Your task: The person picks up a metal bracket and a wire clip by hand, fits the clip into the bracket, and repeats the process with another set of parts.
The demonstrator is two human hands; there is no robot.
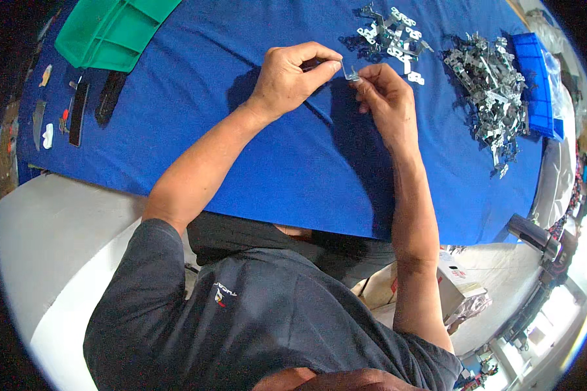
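My right hand (388, 99) is closed, its thumb and fingers pinching a small bent metal bracket (351, 75) above the blue cloth. Close beside it, my left hand (289, 73) has thumb and forefinger pinched together, their tips almost meeting the bracket. Whatever sits between the left fingertips is too small to make out. Beyond the right hand, a small loose group of metal brackets (398, 40) lies on the cloth. Farther right spreads a larger heap of similar metal parts (492, 91).
The blue cloth (261, 176) covers the table. A green plastic bin (114, 32) stands at the far left, with a black strip-like object (79, 112) and small white pieces (47, 135) near it. A blue plastic bin (536, 85) borders the heap. Below the table's right side is a carton (460, 280).
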